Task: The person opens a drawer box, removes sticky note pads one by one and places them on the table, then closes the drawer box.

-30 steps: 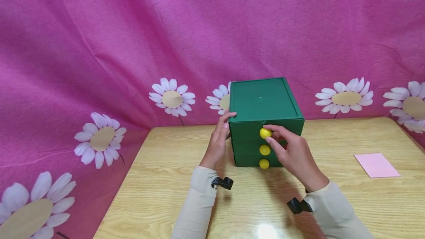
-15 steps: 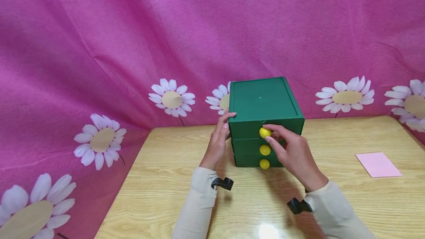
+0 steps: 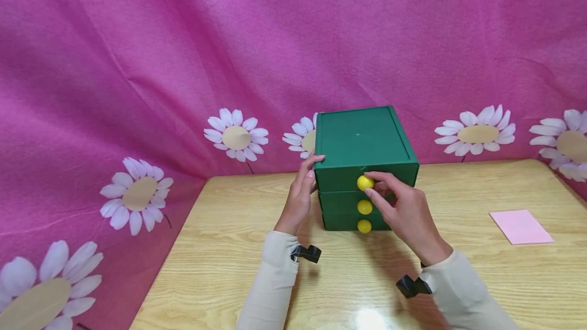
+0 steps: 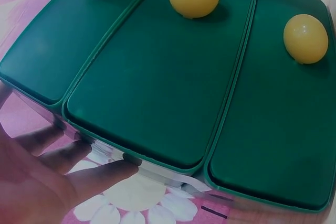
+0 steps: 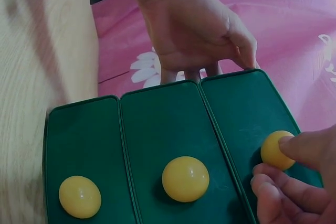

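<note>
A green mini drawer cabinet stands on the wooden table, its three drawers pushed in. Each drawer front carries a round yellow knob. My right hand pinches the top drawer's knob between thumb and forefinger, its other fingers curled beneath. Against the cabinet's left side rests my left hand, one fingertip over the top edge. In the left wrist view the left hand's fingers lie extended along that side. Below the pinched knob sit the middle knob and the bottom knob, both untouched.
A pink square of paper lies on the table to the right of the cabinet. Close behind the table hangs a magenta cloth printed with white daisies. Both wrists wear black camera mounts.
The view shifts very slightly. Both hands keep their places on the cabinet and the top knob, and the drawers stay in.
</note>
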`<state>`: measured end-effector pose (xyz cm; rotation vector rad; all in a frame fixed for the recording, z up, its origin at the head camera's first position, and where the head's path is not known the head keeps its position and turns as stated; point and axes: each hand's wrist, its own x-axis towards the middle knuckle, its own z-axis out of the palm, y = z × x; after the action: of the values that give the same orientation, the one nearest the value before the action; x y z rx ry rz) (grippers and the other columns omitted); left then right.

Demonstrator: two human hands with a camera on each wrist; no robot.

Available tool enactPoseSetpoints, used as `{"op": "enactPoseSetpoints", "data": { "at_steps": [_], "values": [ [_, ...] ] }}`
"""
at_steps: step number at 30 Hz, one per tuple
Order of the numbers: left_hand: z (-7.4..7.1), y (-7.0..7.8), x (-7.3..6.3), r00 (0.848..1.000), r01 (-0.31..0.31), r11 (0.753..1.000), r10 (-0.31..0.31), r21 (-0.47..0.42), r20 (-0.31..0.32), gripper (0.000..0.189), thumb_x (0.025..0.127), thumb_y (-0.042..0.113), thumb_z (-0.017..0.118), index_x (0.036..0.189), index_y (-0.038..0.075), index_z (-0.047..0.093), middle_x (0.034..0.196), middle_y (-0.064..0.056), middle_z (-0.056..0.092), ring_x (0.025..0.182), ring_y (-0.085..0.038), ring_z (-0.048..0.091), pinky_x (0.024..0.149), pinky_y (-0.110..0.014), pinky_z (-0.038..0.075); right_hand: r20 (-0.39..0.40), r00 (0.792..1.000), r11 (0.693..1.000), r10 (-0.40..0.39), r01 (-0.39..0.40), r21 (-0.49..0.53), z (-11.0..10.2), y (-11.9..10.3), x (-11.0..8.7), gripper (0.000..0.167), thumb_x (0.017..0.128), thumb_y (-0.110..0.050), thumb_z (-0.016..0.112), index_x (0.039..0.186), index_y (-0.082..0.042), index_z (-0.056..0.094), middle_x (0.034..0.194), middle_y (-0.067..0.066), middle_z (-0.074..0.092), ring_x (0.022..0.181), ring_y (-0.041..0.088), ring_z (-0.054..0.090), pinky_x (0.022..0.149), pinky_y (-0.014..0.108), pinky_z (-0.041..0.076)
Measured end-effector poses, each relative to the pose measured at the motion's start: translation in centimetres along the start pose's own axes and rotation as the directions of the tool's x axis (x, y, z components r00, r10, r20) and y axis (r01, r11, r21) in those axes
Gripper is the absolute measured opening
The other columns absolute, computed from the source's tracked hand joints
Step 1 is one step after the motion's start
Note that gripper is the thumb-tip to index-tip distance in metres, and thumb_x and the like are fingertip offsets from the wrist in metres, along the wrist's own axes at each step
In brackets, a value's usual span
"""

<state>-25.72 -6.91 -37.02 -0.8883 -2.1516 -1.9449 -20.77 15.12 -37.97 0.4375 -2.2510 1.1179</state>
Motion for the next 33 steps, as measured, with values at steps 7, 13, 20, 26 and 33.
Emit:
{"op": "enactPoseSetpoints", "data": {
  "at_steps": [7,13,20,26,33],
  "values": [
    [-0.09,0.09,-0.02,1.000,-0.013,1.000,0.013,0.019,0.003,0.038,0.105,0.011,0.030,0.142,0.006,0.038,0.160,-0.010,0.016,0.144,-0.023,0.022,0.109,-0.052,0.031,-0.020,1.000,1.000,0.024,-0.024,0.004,-0.16,0.07,-0.02,0.032,0.083,-0.011,0.076,0.114,-0.014,0.065,0.082,-0.006,0.070,0.068,0.008,0.061,0.058,0.018,0.048],
    [-0.05,0.15,0.01,1.000,-0.005,0.994,0.006,0.109,-0.011,0.042,0.101,0.010,0.045,0.142,0.011,0.038,0.160,-0.006,0.019,0.143,-0.024,0.027,0.108,-0.050,0.034,-0.003,1.000,1.000,0.020,-0.020,0.002,-0.42,0.19,-0.16,0.032,0.083,-0.011,0.076,0.112,-0.014,0.064,0.082,-0.006,0.070,0.066,0.008,0.061,0.057,0.017,0.047],
    [0.00,0.19,-0.04,1.000,0.003,0.996,-0.002,0.094,-0.009,0.045,0.100,0.009,0.049,0.143,0.011,0.037,0.160,-0.005,0.019,0.143,-0.024,0.027,0.103,-0.050,0.040,0.046,0.998,0.999,0.047,-0.046,-0.022,-0.65,0.42,-0.37,0.027,0.086,-0.013,0.074,0.110,-0.012,0.062,0.080,-0.005,0.070,0.064,0.009,0.061,0.054,0.022,0.044],
    [-0.02,0.25,-0.04,1.000,0.005,0.996,-0.004,0.092,-0.007,0.045,0.100,0.009,0.049,0.143,0.011,0.038,0.160,-0.004,0.019,0.143,-0.022,0.026,0.104,-0.050,0.039,0.119,0.988,0.994,0.103,-0.098,-0.042,-0.69,0.55,-0.51,0.022,0.087,-0.013,0.072,0.107,-0.011,0.062,0.083,-0.002,0.070,0.071,0.013,0.062,0.055,0.025,0.046],
    [0.02,0.00,-0.04,1.000,0.004,0.996,-0.003,0.091,-0.012,0.045,0.099,0.010,0.050,0.143,0.012,0.038,0.160,-0.004,0.020,0.143,-0.022,0.026,0.103,-0.050,0.040,0.165,0.980,0.992,0.114,-0.104,-0.069,-0.72,0.73,-0.57,0.023,0.086,-0.012,0.073,0.106,-0.011,0.062,0.084,-0.002,0.071,0.072,0.013,0.062,0.059,0.027,0.047]
  ]
}}
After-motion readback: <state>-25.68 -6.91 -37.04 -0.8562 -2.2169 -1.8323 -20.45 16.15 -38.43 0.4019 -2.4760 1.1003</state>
